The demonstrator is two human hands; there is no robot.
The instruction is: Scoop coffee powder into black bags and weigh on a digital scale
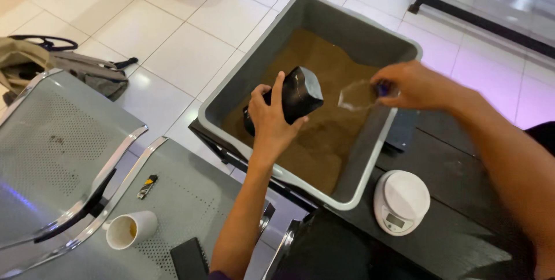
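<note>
left hand wrapped around black pouch, right hand pinching clear scoop just beside it, grey tub of brown powder beneath both

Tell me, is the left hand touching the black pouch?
Touching. The head view shows the left hand wrapped around the black pouch, thumb and fingers against it, above the bin.

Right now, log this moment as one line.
left hand: holds black jar | right hand: holds clear plastic scoop | both over grey tub of brown powder
</note>
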